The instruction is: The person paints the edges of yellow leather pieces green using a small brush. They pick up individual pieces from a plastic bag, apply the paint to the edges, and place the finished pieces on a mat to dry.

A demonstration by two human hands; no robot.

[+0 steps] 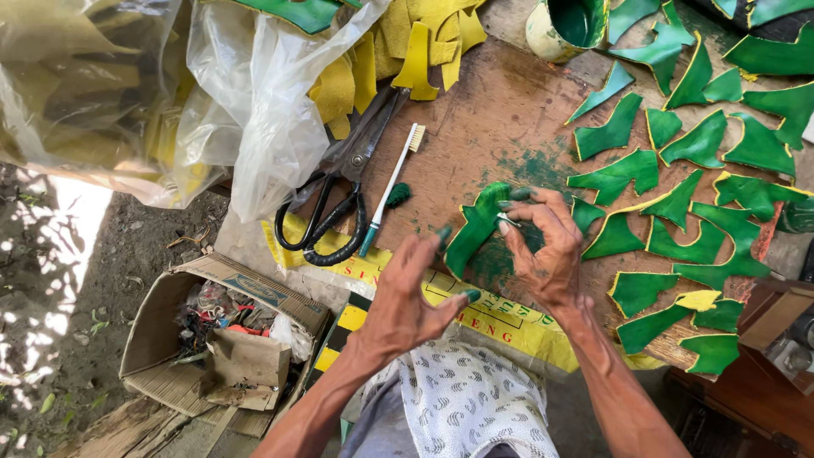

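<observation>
The left hand (407, 293) was spread open, its green-stained fingertips just touching the lower edge of a green leather piece (476, 227) and gripping nothing. The right hand (543, 246) pinched that same piece by its right side, thumb and fingers pressed together on it; a small pale object showed between the fingers, too small to make out. The piece stood tilted above the wooden board (500, 110), near the board's front edge and over a green smear.

To the right of the piece, many other green cutouts (678, 195) lay spread across the board. To its left lay a toothbrush (390, 188) with a green handle, and just beyond that black scissors (339, 199). Behind the scissors sat yellow scraps (398, 42) and a clear plastic bag (246, 110). A green-stained cup (564, 25) stood at the board's far edge. Below the board's left corner, a cardboard box (220, 339) sat on the ground.
</observation>
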